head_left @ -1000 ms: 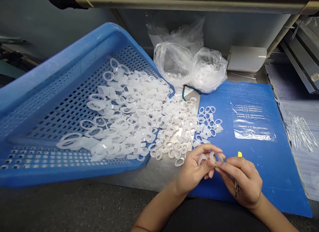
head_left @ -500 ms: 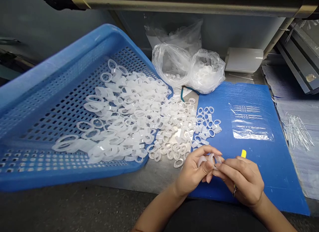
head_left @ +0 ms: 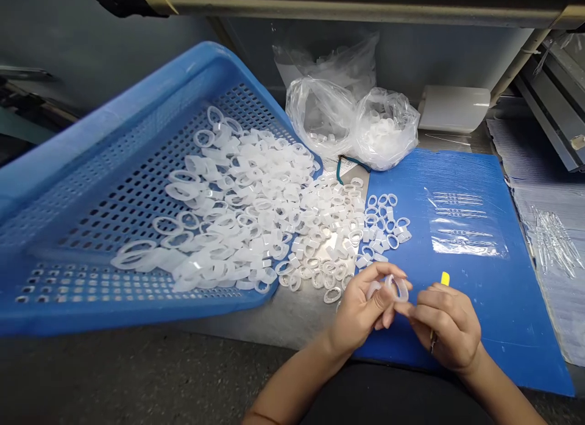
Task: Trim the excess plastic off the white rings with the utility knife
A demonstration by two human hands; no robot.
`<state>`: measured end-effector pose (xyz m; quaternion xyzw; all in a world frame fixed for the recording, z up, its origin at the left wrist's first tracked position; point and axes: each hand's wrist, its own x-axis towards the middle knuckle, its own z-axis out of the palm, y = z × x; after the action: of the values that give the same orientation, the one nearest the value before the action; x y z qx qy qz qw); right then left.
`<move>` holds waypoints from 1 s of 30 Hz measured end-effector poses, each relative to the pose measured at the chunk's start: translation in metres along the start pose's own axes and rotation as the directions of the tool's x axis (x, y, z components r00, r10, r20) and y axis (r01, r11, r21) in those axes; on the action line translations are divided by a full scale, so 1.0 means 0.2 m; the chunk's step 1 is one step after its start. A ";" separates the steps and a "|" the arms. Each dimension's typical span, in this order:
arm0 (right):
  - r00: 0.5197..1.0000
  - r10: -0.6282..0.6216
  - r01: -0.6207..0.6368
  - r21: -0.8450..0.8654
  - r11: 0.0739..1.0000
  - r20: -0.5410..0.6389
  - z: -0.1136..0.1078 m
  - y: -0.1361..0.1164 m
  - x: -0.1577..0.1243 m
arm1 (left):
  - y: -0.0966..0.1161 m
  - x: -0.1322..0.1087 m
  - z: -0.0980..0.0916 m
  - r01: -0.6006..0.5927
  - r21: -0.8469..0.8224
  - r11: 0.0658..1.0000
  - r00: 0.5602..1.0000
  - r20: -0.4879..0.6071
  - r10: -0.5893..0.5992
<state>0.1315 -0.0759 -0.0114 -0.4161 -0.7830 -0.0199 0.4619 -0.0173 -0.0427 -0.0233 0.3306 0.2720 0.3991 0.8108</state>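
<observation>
My left hand (head_left: 359, 312) holds a translucent white silicone ring (head_left: 397, 288) up in its fingertips, with a second pale ring (head_left: 373, 289) partly hidden behind the fingers. My right hand (head_left: 445, 327) is beside it, its fingertips close to the first ring. That hand also grips a small tool with a yellow end (head_left: 445, 279); its tip is hidden by the fingers. A large heap of similar rings (head_left: 256, 212) lies just up and to the left of my hands, and its nearest rings (head_left: 332, 295) are close to my left hand.
The heap lies in a tilted blue perforated plastic basket (head_left: 137, 96) and spills onto a steel table (head_left: 292, 315) and a blue mat (head_left: 498, 291). Clear bags of rings (head_left: 386, 129) stand behind. A clear sleeve (head_left: 468, 230) lies on the mat; clear plastic pieces (head_left: 555, 245) lie right.
The view has shifted slightly. Both hands stay together around the ring, and my right hand's fingers have moved a little along it.
</observation>
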 end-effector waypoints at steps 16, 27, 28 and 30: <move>0.771 0.177 -0.066 -0.201 0.977 0.612 0.19 0.01 -0.06 | 0.10 -0.05 -0.25 -0.052 0.005 0.999 0.942 -0.330 0.051; 0.936 0.274 -0.317 0.192 0.929 0.220 0.01 -0.05 0.06 | 0.10 -0.08 -0.09 -0.198 0.597 0.777 0.978 0.061 0.201; 0.940 0.265 -0.307 0.191 0.933 0.214 0.00 -0.06 0.06 | 0.10 -0.08 -0.08 -0.192 0.579 0.793 0.980 0.069 0.187; 0.951 0.240 -0.274 0.173 0.946 0.196 -0.01 -0.07 0.06 | 0.08 -0.08 -0.06 -0.166 0.494 0.854 0.986 0.052 0.161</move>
<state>0.1209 -0.0771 0.0033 -0.4671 -0.7570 0.1546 0.4301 -0.0415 -0.0445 -0.0172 0.5515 0.3326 0.3816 0.6630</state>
